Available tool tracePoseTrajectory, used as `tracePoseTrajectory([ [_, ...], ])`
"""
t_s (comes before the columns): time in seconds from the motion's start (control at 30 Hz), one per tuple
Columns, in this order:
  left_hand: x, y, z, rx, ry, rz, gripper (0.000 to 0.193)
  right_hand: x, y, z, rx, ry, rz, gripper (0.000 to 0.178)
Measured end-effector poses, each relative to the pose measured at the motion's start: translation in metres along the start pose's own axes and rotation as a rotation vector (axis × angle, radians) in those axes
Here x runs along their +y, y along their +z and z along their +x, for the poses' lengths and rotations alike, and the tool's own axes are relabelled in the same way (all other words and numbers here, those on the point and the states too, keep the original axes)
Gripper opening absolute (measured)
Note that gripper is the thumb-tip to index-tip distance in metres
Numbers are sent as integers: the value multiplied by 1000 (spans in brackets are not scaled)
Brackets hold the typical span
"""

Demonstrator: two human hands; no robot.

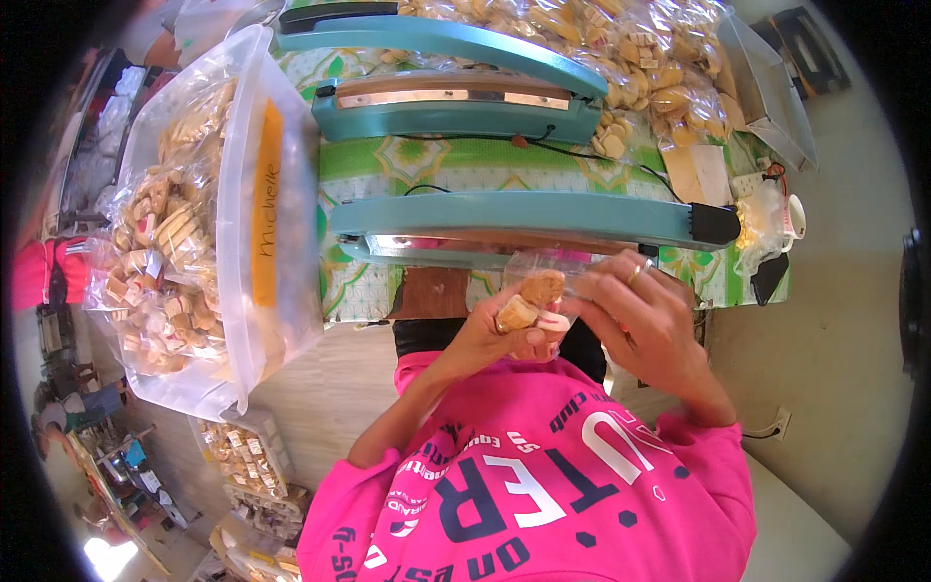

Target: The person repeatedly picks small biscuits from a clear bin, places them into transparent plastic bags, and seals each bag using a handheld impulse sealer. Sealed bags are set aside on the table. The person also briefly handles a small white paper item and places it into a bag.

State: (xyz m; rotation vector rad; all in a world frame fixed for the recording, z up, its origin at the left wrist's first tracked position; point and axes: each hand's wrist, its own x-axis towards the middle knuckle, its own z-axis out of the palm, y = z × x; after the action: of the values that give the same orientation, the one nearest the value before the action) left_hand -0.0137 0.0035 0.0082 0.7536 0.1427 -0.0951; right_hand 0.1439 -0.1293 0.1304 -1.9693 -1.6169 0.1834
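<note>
My left hand (477, 341) is closed round a small clear plastic bag (535, 260) of baked pieces, held in front of my body. Tan, crusty pieces (541, 287) show at the upper part of the bag, with a paler pink-and-white one (552, 321) below them. My right hand (645, 315), with a ring on one finger, is bent in at the bag's right side. Its fingertips appear pinched at the plastic, though the exact grip is blurred. Just beyond both hands lies a teal bag sealer (524, 209) with a black end on its long arm.
A second teal sealer (456, 112) stands farther back, its arm raised. Left is a translucent bin (242, 194) of filled bags. More filled bags (669, 87) pile up at the back right. A dark phone-like object (771, 279) lies by the table's right edge; cords cross the patterned cloth (388, 160).
</note>
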Motion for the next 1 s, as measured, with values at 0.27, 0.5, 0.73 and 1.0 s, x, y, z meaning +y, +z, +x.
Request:
tracePoseTrajectory([
  [0.27,-11,-4,11,69,71,107,57,36,45,-12,88,334,183,27],
  [0.5,-14,2,22,206,-175,-48,47,71,64,-3,120,454,430,20],
  [0.73,-10,17,30,296,-178,-35,52,123,57,8,146,186,172,16],
  [1.0,-8,17,29,286,-221,-60,57,98,-73,51,416,192,721,24],
])
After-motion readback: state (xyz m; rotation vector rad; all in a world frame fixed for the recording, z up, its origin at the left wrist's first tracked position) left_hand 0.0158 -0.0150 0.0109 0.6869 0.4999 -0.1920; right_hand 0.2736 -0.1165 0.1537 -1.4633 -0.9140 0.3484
